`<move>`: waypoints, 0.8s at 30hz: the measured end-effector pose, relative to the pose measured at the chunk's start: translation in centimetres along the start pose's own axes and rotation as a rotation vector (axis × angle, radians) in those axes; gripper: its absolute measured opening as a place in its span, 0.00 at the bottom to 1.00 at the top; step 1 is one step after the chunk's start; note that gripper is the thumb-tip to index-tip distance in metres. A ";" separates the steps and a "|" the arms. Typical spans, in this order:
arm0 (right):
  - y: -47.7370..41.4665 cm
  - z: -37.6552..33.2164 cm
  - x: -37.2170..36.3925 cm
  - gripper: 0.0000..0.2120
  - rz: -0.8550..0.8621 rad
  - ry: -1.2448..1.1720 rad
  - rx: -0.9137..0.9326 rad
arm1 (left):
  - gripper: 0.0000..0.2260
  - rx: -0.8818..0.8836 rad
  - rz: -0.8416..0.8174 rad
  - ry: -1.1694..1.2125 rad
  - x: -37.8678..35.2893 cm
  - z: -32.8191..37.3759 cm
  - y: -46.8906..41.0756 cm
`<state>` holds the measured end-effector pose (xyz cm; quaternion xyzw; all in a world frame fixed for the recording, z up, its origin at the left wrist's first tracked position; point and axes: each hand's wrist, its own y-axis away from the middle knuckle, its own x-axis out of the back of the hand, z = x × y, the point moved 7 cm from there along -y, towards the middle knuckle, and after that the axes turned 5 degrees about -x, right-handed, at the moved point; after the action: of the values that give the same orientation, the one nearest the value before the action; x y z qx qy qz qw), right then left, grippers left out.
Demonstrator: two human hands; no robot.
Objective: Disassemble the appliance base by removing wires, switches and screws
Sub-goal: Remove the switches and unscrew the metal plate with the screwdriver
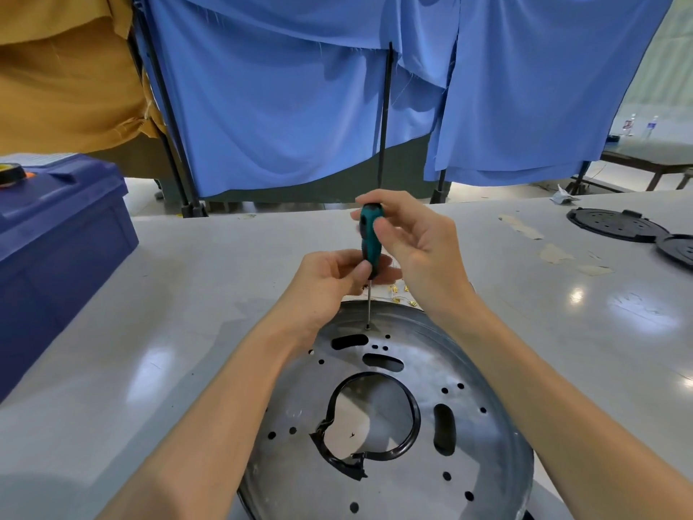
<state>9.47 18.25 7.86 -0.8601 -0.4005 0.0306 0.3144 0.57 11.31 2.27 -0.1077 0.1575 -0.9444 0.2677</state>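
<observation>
A round grey metal appliance base point(405, 414) lies flat on the table in front of me, with several holes, slots and a large centre opening ringed in black. A screwdriver point(370, 238) with a teal and black handle stands upright, its tip on a screw point(368, 326) near the base's far rim. My left hand point(330, 283) pinches the lower part of the handle. My right hand point(412, 245) holds the top of the handle between thumb and fingers. Small brass parts point(397, 294) lie on the table just beyond the base.
A dark blue plastic bin point(56, 242) stands at the left, with a tape roll point(9, 174) on its lid. Two black round plates point(618, 225) lie at the far right. Tape scraps point(525, 227) stick to the table. Blue curtains point(300, 99) hang behind.
</observation>
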 end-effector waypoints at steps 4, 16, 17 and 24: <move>-0.1 -0.4 -0.1 0.17 0.046 0.107 0.034 | 0.07 -0.041 0.032 0.015 0.2 0.3 0.0; -0.2 0.0 0.3 0.22 0.044 0.040 0.010 | 0.07 -0.006 -0.001 0.047 0.0 -0.1 -0.2; -0.1 0.1 0.2 0.20 0.040 0.021 0.002 | 0.07 -0.002 -0.008 0.017 0.0 -0.1 -0.1; -0.3 -0.2 0.3 0.19 0.060 0.074 0.024 | 0.04 -0.013 0.029 -0.013 0.2 -0.1 -0.1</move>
<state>9.55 18.51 8.27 -0.8686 -0.3621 0.0130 0.3381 0.30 11.30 2.22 -0.1132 0.1633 -0.9386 0.2819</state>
